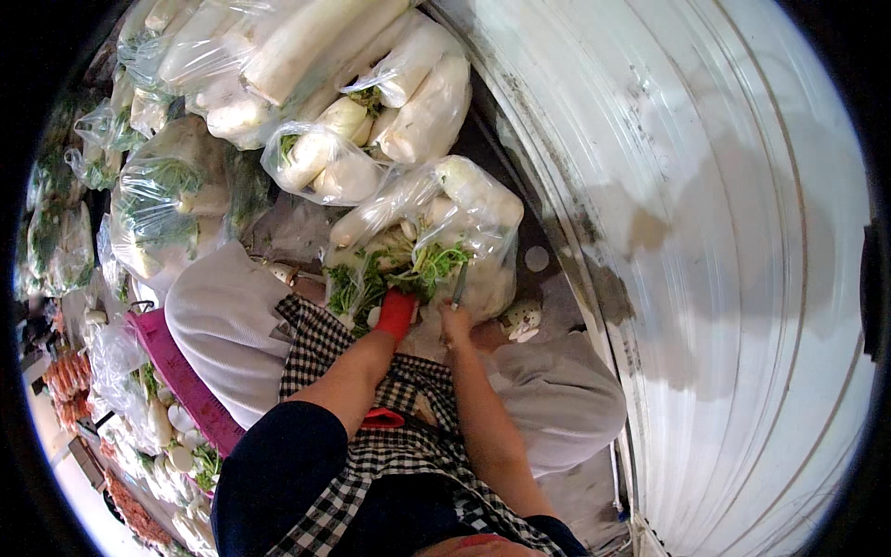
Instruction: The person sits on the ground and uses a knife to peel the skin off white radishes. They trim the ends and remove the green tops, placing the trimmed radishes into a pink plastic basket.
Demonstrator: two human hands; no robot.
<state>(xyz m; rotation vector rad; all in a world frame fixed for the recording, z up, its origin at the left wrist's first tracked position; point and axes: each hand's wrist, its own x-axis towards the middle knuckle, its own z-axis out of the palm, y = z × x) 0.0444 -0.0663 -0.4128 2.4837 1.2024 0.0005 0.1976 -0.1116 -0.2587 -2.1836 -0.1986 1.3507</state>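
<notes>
My left hand [397,310], in a red glove, reaches into leafy green tops [362,282] at the mouth of a clear plastic bag. The leaves hide its fingers, so its grip cannot be made out. Beside it, my bare right hand [456,324] is closed around a knife [460,282], with the blade pointing away from me. Blade and leaves lie against a clear bag of white radishes [487,198] between my feet. More leafy tops [442,261] spread over that bag, just left of the blade.
Beyond is a pile of bagged white radishes [313,49], with another bag [170,209] to the left. A white ribbed wall [696,209] curves along the right. A magenta crate [188,383] stands by my left thigh, near loose radishes and trimmings [179,456]. Light shoes [522,319] flank the work.
</notes>
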